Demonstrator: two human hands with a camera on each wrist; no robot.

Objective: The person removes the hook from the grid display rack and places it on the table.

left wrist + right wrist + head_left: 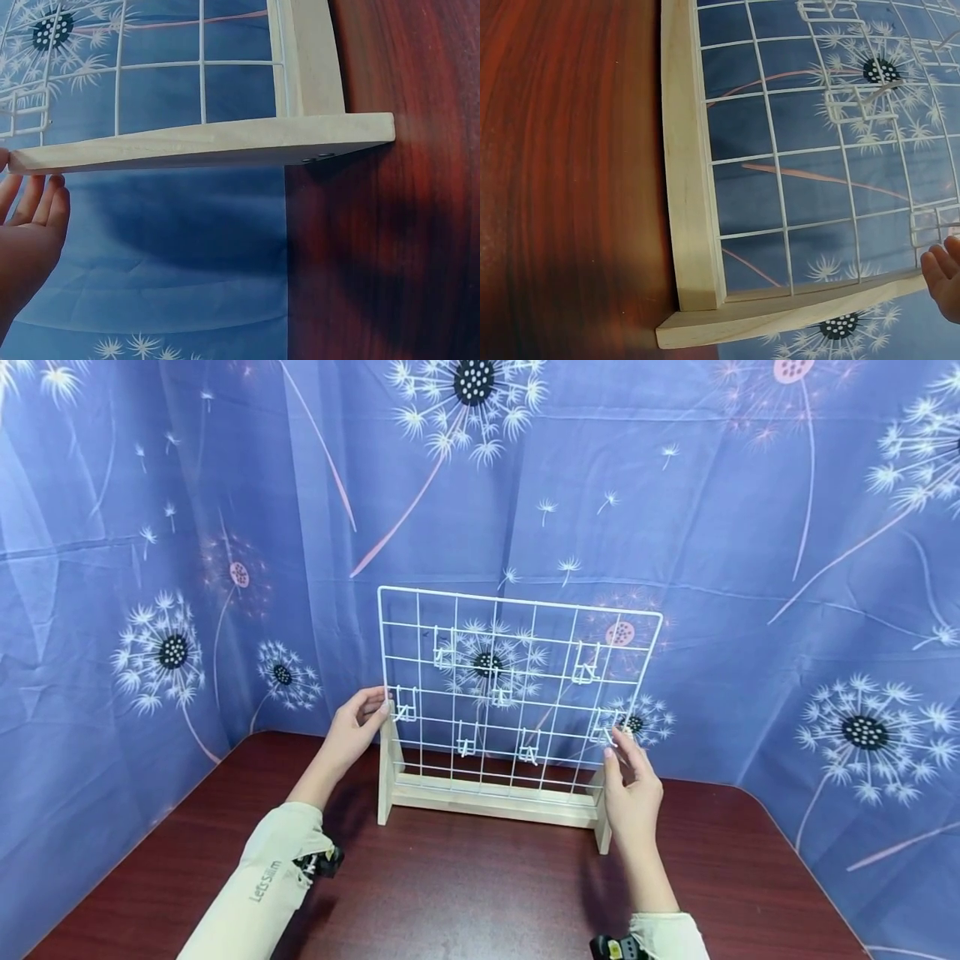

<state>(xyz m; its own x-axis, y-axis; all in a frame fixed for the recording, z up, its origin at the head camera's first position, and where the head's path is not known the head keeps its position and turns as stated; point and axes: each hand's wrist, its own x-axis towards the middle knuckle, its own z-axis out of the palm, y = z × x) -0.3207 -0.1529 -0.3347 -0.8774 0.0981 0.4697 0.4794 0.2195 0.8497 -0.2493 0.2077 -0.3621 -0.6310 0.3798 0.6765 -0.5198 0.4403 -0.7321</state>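
A white wire grid panel [517, 618] stands upright in a pale wooden stand [495, 806] on the table. Several white wire hooks [586, 672] hang on the grid at different heights. My left hand [358, 720] holds the top of the left wooden side piece [225, 142], thumb at its front edge and fingertips against its outer face. On the opposite side, my right hand [633, 789] holds the top of the right side piece [780, 319] with thumb and fingers, close beside a hook [603, 727]. Part of that grip is cut off in the right wrist view.
The dark red wooden table [480, 893] extends in front of the stand and to both sides. A blue curtain [600, 527] with a dandelion print hangs behind and around the table. A black wrist camera [318, 862] sits at the left sleeve.
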